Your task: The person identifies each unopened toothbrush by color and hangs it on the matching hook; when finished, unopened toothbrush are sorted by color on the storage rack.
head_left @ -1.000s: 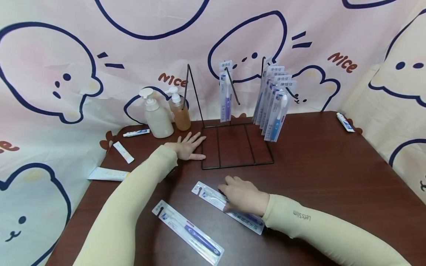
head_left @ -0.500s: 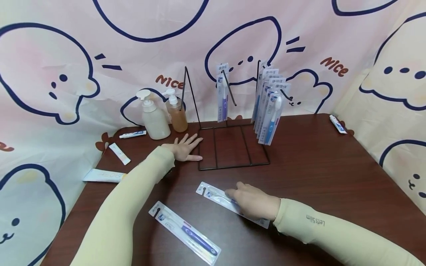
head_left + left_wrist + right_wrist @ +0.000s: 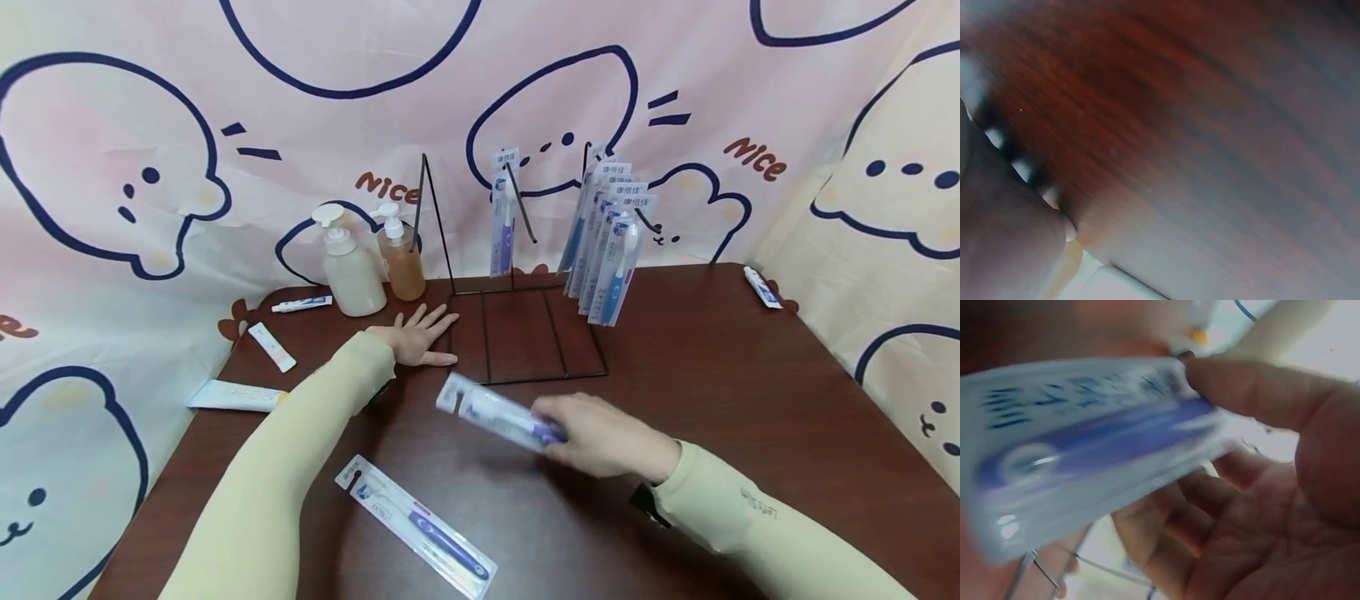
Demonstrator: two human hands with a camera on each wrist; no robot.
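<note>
My right hand [image 3: 603,433] pinches a packaged purple toothbrush [image 3: 498,414] and holds it over the table; in the right wrist view the thumb and fingers grip the pack [image 3: 1104,440]. Flat on the table, fingers spread, my left hand [image 3: 416,335] rests against the left side of the black wire rack [image 3: 525,379]. A second packaged purple toothbrush [image 3: 420,529] lies nearer to me. From the rack's middle hook hangs one purple toothbrush pack [image 3: 504,217]; several toothbrush packs [image 3: 618,267] hang from its right hook. The left hook carries nothing.
Behind my left hand stand a white pump bottle [image 3: 352,271] and an amber pump bottle [image 3: 402,262]. Several toothpaste tubes lie at the left, among them a large white tube [image 3: 236,396]. Another small tube [image 3: 762,287] is at the far right. A patterned cloth backs the table.
The right hand has taken hold of the farther toothbrush pack and raised it off the table. My left hand has stayed by the rack.
</note>
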